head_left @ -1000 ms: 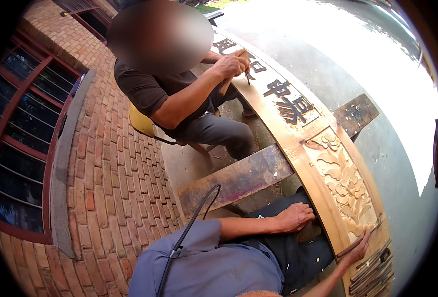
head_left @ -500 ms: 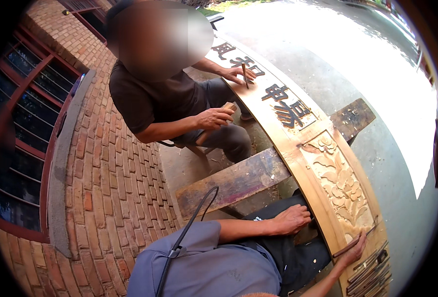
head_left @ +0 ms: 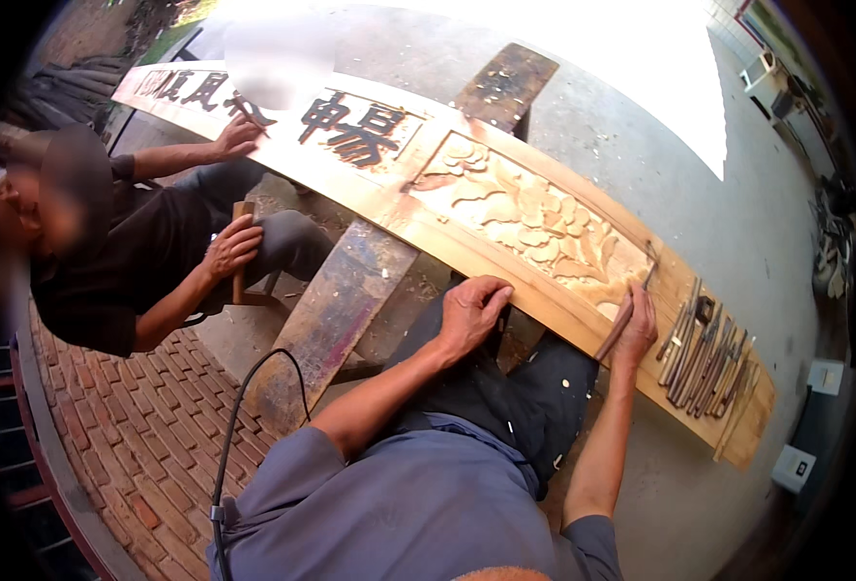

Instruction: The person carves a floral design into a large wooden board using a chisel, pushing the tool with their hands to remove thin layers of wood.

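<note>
In my right hand (head_left: 641,324) is a carving chisel (head_left: 614,336), its brown wooden handle slanting toward me. The thin blade points away, over the right end of a carved flower relief (head_left: 534,218) on a long pale board (head_left: 428,232). My left hand (head_left: 474,315) is closed with curled fingers, beside the board's near edge above my lap. Its palm side is hidden, so I cannot see whether it holds anything. Several wooden-handled chisels (head_left: 704,363) lie side by side on the board, right of my right hand.
At the left, a co-worker holds a chisel (head_left: 250,114) on the board near dark raised characters (head_left: 355,131), and a wooden block-like tool (head_left: 241,254) in the other hand. Stained planks (head_left: 345,300) support the board. A black cable (head_left: 239,397) loops beside my left arm.
The view has swung rightward, so the board and my hands sit further left in it. My right hand keeps the chisel by the relief; the left stays closed near the board's edge.
</note>
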A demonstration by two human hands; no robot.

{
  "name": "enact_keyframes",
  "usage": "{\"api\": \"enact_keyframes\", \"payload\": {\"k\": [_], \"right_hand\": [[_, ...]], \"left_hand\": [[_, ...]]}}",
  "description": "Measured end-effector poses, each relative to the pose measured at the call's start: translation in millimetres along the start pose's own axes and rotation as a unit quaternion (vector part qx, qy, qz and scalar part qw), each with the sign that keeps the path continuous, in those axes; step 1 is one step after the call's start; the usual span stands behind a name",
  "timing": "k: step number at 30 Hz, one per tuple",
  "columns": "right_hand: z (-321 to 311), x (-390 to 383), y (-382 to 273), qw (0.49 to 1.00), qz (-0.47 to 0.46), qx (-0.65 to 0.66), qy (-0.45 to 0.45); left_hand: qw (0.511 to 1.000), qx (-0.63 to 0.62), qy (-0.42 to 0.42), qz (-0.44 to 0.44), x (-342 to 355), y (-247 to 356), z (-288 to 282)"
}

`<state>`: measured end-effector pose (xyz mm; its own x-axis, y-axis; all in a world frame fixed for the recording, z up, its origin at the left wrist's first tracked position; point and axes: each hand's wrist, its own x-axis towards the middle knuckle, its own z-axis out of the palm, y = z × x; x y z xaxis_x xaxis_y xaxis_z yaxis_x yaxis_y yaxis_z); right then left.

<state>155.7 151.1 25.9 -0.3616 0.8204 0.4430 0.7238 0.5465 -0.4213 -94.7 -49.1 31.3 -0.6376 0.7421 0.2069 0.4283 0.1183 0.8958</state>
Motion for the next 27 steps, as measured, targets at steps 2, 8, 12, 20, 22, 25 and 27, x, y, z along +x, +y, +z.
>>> {"api": "enact_keyframes", "payload": {"k": [2, 8, 12, 20, 22, 25, 27], "right_hand": [[2.6, -2.5, -3.8, 0.999, 0.018, 0.025, -0.008], [-11.0, -8.5, 16.4, 1.0, 0.001, -0.027, 0.012], [-12.6, -9.2, 14.5, 0.999, -0.024, -0.032, 0.028], [-15.2, -7.6, 5.6, 1.0, 0.021, -0.012, 0.007], [-16.1, -4.4, 7.5, 1.0, 0.0, -0.027, 0.002], [-15.3, -4.6, 9.3, 1.0, -0.001, -0.026, 0.015], [-14.9, -5.4, 8.2, 0.999, 0.002, -0.024, 0.022]], "left_hand": [[0.999, 0.004, -0.014, 0.034, -6.8, -2.8, 1.9], [0.991, 0.005, -0.109, 0.074, -22.3, 6.3, 17.0], [0.99, 0.014, -0.112, 0.088, -24.1, 2.1, 18.9], [0.991, 0.015, -0.108, 0.078, -7.9, 13.0, 13.9], [0.989, 0.025, -0.106, 0.101, 19.4, 19.7, 18.8], [0.969, 0.154, -0.026, 0.193, 70.8, 19.5, 38.0], [0.963, 0.186, -0.048, 0.188, 97.0, 16.2, 51.5]]}}
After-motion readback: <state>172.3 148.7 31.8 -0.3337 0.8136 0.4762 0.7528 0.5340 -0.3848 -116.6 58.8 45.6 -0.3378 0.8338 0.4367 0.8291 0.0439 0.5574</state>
